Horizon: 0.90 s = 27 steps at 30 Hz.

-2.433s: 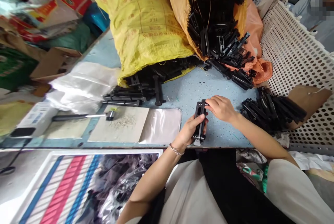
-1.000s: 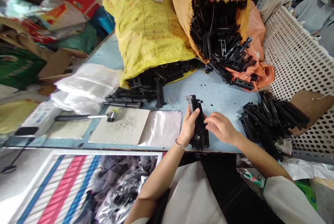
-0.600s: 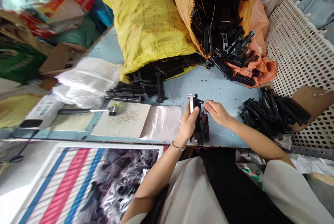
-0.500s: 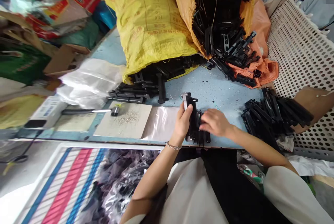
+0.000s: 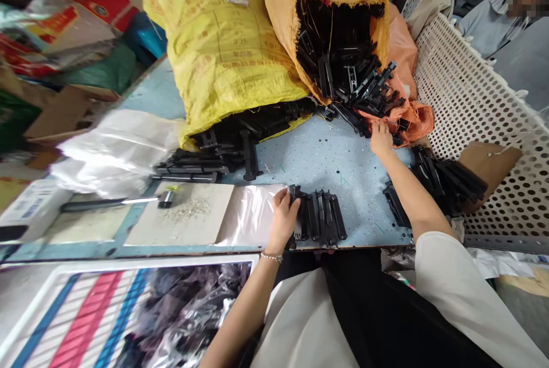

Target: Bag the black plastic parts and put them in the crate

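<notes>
My left hand (image 5: pixel 283 218) rests at the near edge of the blue table (image 5: pixel 326 156), fingers curled on the leftmost black plastic part of a small row of such parts (image 5: pixel 322 217) lying side by side. My right hand (image 5: pixel 380 137) is stretched far out to the black parts (image 5: pixel 359 119) spilling from the orange sack (image 5: pixel 343 25); its fingers touch that pile, and whether they grip a piece is hidden.
A yellow sack (image 5: pixel 223 42) lies at the back with black parts (image 5: pixel 223 148) spilling under it. More black parts (image 5: pixel 437 182) are heaped by a white perforated basket (image 5: pixel 480 116). A hammer (image 5: pixel 115 202), a clear plastic sheet (image 5: pixel 251 214) and white bags (image 5: pixel 115 148) lie to the left. Another person sits at far right.
My left hand has laid the black part it held upright down onto the row. My right hand has left the row and reached far out to the orange sack's pile.
</notes>
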Each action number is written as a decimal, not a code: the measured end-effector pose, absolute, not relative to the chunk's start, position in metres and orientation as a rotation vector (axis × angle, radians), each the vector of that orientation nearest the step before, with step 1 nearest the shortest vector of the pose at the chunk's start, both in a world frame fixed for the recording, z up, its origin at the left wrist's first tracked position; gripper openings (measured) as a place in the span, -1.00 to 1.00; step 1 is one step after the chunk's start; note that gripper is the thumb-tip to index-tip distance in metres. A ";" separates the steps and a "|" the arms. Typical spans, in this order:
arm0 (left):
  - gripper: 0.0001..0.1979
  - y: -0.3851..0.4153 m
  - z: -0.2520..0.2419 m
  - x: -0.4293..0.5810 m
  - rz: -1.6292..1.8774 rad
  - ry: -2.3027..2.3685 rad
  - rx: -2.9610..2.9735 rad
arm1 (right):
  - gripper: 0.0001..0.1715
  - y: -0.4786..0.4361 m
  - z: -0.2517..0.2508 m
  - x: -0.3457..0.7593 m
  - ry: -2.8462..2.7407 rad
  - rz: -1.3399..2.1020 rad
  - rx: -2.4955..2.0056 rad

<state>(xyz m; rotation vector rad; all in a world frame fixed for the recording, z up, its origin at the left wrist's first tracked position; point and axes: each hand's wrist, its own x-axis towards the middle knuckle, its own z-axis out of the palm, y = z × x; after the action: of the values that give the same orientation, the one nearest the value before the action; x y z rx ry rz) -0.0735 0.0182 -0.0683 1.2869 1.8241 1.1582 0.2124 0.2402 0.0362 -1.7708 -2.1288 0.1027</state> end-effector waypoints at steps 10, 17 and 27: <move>-0.39 0.011 -0.023 -0.039 1.274 1.684 1.651 | -0.70 0.186 0.069 0.173 -2.175 0.294 -1.666; -0.39 0.027 0.027 -0.008 1.383 1.166 1.024 | -0.58 0.092 0.077 0.130 -2.178 0.783 -1.046; -0.63 0.016 0.043 -0.024 1.280 0.989 0.591 | -0.36 0.087 0.059 0.117 -2.079 1.072 -1.061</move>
<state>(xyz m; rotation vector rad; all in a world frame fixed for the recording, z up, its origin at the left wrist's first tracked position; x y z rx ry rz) -0.0237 0.0155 0.0431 0.5913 0.9888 1.2803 0.1173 0.0870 0.0595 -1.0608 -2.0793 1.0721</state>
